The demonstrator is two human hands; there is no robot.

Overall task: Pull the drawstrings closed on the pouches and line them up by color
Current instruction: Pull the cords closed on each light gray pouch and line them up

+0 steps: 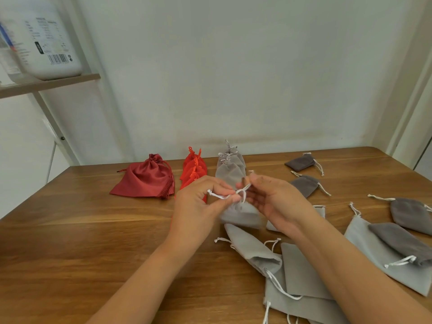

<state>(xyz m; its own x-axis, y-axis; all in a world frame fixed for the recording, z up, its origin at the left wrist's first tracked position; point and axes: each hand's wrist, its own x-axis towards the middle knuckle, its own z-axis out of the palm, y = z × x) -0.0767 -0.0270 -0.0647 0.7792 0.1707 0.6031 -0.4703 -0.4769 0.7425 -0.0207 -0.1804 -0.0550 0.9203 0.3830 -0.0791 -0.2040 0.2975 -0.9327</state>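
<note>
Mid-cinch on a light grey pouch (240, 217), held up off the wooden table (93, 253) at centre, just in front of the sorted rows; mouth seemingly gathered, though partly hidden by fingers. Pinching its white drawstring (221, 196) with the left hand (201, 202), fingers curled on the knotted end; pinching the opposite cord with the right hand (273, 202), thumb and forefinger together at the pouch mouth.

Judged step: drawing the two cords apart to close this one; calling next for a last outward tug, then a set-down at the near end of the light grey row (230, 167).

Beyond: orange-red row (194, 169) just left of the grey, partly hidden by the left hand; one dark red satin pouch (145, 181) with tassel further left, closed.

Left to do, by the look: flat light grey pouches (254, 250) heaped near, under the right forearm, mouths open, cords trailing; dark grey pouches (305, 184) scattered at right, not in a line, one lying on a large pale pouch (364, 244).

In the way: the near heap beneath the arms; loose cords apt to snag.

Upper left: shelf (49, 85) with a white container (46, 43).
</note>
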